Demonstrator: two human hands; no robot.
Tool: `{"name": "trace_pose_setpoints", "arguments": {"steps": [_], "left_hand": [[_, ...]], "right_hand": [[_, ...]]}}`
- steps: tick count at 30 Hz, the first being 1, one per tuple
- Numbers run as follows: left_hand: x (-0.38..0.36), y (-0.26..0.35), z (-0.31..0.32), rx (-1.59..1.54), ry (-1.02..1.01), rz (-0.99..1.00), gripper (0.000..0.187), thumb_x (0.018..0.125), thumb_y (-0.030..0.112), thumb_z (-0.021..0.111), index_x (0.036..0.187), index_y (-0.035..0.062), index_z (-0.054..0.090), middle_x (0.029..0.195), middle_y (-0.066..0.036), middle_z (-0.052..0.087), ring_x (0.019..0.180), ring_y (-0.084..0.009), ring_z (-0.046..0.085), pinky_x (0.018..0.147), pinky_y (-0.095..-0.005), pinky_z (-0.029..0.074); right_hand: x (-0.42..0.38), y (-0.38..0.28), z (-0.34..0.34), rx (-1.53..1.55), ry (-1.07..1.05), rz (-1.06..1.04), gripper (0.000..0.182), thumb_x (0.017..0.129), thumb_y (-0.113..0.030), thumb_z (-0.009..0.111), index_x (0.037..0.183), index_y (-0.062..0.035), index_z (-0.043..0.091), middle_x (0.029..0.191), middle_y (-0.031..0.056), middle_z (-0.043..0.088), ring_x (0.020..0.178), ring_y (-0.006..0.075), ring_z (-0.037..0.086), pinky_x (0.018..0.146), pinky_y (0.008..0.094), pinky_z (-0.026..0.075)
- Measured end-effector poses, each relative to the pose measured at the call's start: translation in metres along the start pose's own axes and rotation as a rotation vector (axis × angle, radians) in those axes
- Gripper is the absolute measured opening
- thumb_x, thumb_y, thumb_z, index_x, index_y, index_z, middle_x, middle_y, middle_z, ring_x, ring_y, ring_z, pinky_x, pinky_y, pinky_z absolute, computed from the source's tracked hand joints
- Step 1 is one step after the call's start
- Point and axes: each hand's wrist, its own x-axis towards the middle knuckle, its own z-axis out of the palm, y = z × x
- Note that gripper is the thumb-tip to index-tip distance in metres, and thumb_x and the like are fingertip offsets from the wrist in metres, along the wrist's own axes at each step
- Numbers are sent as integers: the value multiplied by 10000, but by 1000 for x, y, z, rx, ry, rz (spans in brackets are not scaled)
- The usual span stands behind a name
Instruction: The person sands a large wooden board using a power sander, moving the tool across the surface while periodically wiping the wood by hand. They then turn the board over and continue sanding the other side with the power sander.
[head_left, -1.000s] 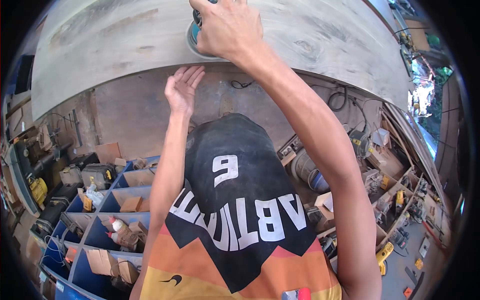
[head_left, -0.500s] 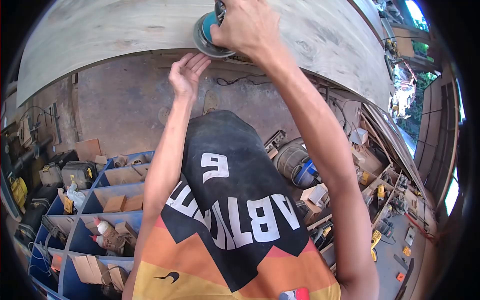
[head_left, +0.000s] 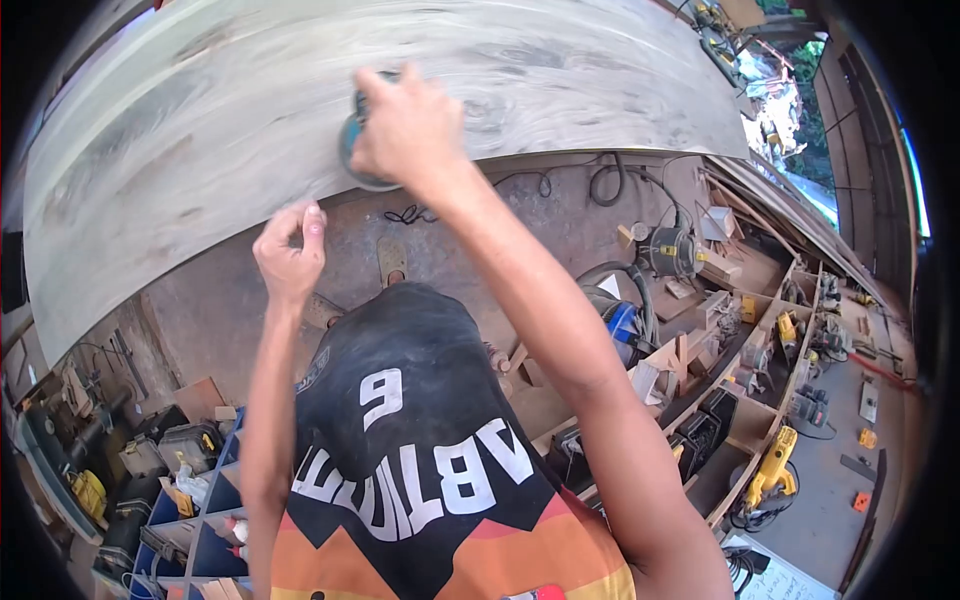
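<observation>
My right hand (head_left: 418, 138) is closed around a teal orbital sander (head_left: 350, 145) and covers most of its body. The sander sits on the near edge of a large wooden panel (head_left: 570, 85) with pale, streaked grain. By that same edge, lower and to the left, is my left hand (head_left: 288, 250), its fingers curled and their tips close to the thumb. Blur at the fingertips leaves me unable to tell what, if anything, they pinch.
Below the panel, a dark cord (head_left: 410, 215) lies on the floor. A shop vacuum (head_left: 672, 250) with a hose stands to the right, above wooden bins with offcuts and a yellow power tool (head_left: 775, 465). Blue compartments (head_left: 205, 540) and tool cases (head_left: 190, 447) are at lower left.
The sander and my right hand have shifted left and toward me along the panel. My left hand has moved left, and its outstretched fingers have curled in. The view has tilted and shifted.
</observation>
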Motion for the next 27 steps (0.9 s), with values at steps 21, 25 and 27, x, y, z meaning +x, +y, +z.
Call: {"name": "trace_pose_setpoints", "arguments": {"steps": [21, 25, 27], "left_hand": [[44, 85, 227, 308, -838, 420, 748, 983, 437, 572, 1536, -35, 394, 1610, -259, 359, 1523, -380, 308, 1247, -486, 246], [71, 65, 223, 633, -585, 440, 682, 1013, 431, 539, 1564, 53, 400, 1637, -211, 338, 1530, -354, 301, 1251, -495, 222], [81, 55, 210, 690, -571, 427, 694, 1005, 469, 548, 1591, 134, 388, 1662, -165, 317, 1536, -345, 292, 1258, -512, 184]], "right_hand": [[53, 309, -56, -149, 255, 386, 511, 746, -297, 688, 1250, -220, 668, 1143, 238, 662, 1043, 476, 687, 860, 545, 566], [54, 295, -55, -142, 252, 328, 477, 758, -305, 717, 1223, -214, 661, 1114, 224, 657, 1016, 459, 686, 838, 540, 567], [54, 289, -51, -151, 257, 327, 488, 770, -339, 765, 1234, -239, 651, 1081, 191, 658, 995, 437, 688, 832, 532, 562]]}}
